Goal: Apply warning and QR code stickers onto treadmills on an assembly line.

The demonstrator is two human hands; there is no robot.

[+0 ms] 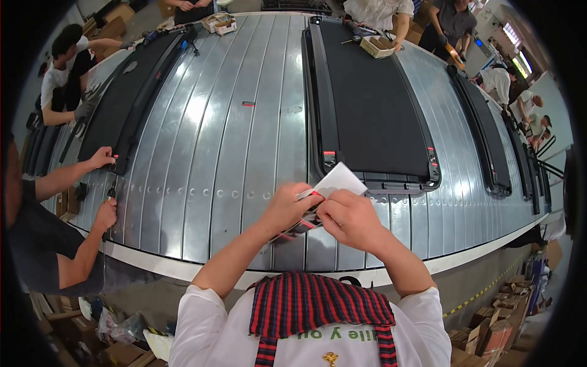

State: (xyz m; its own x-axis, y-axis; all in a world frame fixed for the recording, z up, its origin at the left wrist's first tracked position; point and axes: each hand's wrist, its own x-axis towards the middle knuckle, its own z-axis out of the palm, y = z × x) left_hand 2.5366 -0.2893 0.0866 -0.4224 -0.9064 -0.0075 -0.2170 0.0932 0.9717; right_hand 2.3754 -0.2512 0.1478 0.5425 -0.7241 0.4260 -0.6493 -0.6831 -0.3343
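Note:
My left hand [288, 206] is closed on a sheet of labels, held above the metal table. The sheet's white part [342, 181] sticks up past the fingers, and black-and-red labels [301, 229] hang below them. My right hand [350, 215] pinches at the sheet's edge, close beside the left; its fingertips partly hide what they grip. Just beyond both hands lies a long black panel [378, 104] in a dark frame. Small black-and-red labels [329, 158] sit on its near corners.
The ribbed metal conveyor table [208, 140] spans the view. At left, another person's hands [105, 211] work with a tool at a second black panel [125, 92]. A third panel [483, 131] lies right. A parts box [377, 46] stands on the middle panel; cardboard boxes [494, 333] fill the lower right.

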